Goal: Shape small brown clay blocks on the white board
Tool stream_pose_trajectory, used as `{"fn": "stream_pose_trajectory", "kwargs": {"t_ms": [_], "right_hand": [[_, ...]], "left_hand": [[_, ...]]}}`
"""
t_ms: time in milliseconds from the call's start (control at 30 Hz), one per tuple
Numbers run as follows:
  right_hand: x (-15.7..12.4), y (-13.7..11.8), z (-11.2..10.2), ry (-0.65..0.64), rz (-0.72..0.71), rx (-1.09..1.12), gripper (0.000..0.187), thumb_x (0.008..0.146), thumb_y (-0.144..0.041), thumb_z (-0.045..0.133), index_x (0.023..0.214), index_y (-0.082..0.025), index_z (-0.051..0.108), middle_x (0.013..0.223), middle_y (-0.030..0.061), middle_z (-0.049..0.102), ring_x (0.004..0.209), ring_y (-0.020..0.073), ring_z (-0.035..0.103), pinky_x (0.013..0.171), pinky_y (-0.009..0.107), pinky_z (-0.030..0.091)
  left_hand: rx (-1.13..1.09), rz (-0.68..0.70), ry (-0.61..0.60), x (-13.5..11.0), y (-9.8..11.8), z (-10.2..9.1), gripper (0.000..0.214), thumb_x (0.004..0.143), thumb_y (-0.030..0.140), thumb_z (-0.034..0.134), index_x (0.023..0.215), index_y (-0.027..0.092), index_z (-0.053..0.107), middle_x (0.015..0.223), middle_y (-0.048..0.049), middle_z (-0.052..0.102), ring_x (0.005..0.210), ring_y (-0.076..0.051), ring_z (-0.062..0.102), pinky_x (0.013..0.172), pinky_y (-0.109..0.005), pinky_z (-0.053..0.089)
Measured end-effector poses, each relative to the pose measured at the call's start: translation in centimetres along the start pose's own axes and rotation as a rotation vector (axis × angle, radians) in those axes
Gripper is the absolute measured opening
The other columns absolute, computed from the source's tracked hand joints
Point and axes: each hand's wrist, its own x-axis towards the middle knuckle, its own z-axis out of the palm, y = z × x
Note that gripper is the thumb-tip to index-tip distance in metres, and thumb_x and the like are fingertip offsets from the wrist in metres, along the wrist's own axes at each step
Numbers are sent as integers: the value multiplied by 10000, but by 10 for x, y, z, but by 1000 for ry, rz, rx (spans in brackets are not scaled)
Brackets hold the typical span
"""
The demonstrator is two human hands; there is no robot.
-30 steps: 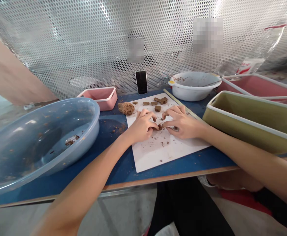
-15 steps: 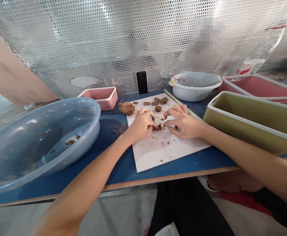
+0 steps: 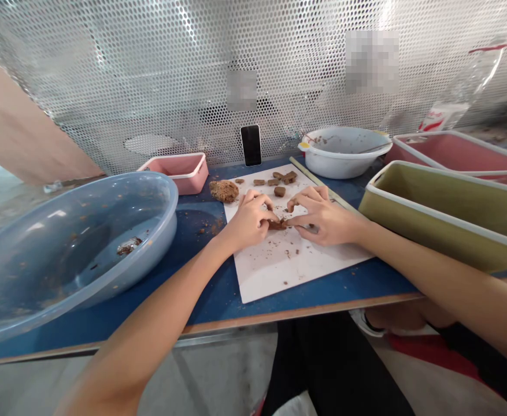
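On the white board [image 3: 274,280], a small piece of brown clay-like material [image 3: 278,225] lies between my two hands. My left hand [image 3: 250,222] has its fingers curled, thumb and index finger closed on the left end of this piece. From the other side my right hand [image 3: 322,216] reaches in with fingers bent and apart, its index fingertip at the piece's right end. Crumbs are scattered around both hands. Beyond them several small brown blocks [image 3: 280,191] rest on the board, and a large rough brown lump [image 3: 224,190] sits at its left edge.
A big blue basin [image 3: 158,254] takes up the left of the blue table [image 3: 201,289]. Behind stand a pink tray [image 3: 192,184], a phone [image 3: 250,145] and a white basin [image 3: 340,164]. A thin rod [image 3: 318,180] lies right of the blocks, near an olive trough [image 3: 409,225].
The fingers of my right hand have shifted slightly left, and its index finger now reaches onto the brown piece. My left hand stays almost where it was.
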Motion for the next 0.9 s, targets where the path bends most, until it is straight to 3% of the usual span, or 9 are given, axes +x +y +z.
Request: {"fn": "stream_pose_trajectory", "kwargs": {"t_ms": [267,467,600,900], "right_hand": [[0,-3,-2,38,42,-18,265,1069,-227,623,1211,-285,839,1284,123,683,1211,347,587,951,479,354],[1,-2,1,32,92,-47,243,1086,-252,620,1202,-273,833,1307,136,672,1230,359,583,971,493,348],[2,-2,1,62,101,-42,241,1109,-275,602,1179,-272,832,1275,131,673,1207,350,584,942,482,356],[2,-4,0,48,140,-35,229,1106,-283,620,1172,-291,839,1298,117,675,1221,333,556,960,491,382]], "left_hand": [[35,-86,95,1,-12,-4,448,922,-1,535,1065,232,890,1146,-105,697,1194,-319,524,1133,-570,470],[65,-149,-55,-1,-32,-22,317,990,219,701,1255,234,875,1142,-110,686,1184,-335,533,1164,-585,479],[14,-134,-190,-3,-39,-23,250,990,381,830,1189,249,904,1130,-124,700,1177,-348,560,1123,-585,499],[18,-140,-175,-4,-42,-7,122,982,354,851,1053,276,914,1098,-96,724,1151,-319,551,1126,-544,502]]}}
